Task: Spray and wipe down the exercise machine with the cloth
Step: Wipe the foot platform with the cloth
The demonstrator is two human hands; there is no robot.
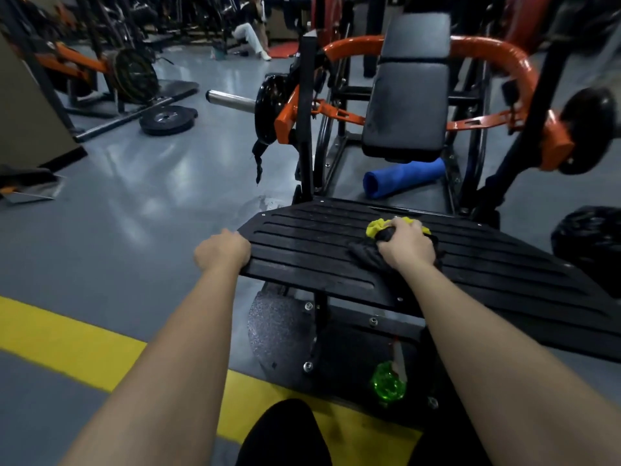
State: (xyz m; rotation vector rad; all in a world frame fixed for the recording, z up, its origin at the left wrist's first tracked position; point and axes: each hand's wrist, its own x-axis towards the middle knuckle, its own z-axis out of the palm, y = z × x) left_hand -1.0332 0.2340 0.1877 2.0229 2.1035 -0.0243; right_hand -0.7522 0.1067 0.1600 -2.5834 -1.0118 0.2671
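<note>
Clutching a bunched yellow-and-dark cloth (375,228), the right hand (406,245) presses it onto the ribbed black footplate (302,230) of the exercise machine (408,105), while the left hand (223,252) curls over the plate's near-left edge. Wiping appears to be the step in hand; the next stroke likely calls for dragging the cloth along the grooves across the rest of the plate. The plate looks dull and faintly streaked. A green spray bottle (388,385) sits on the machine's base below, in neither hand.
</note>
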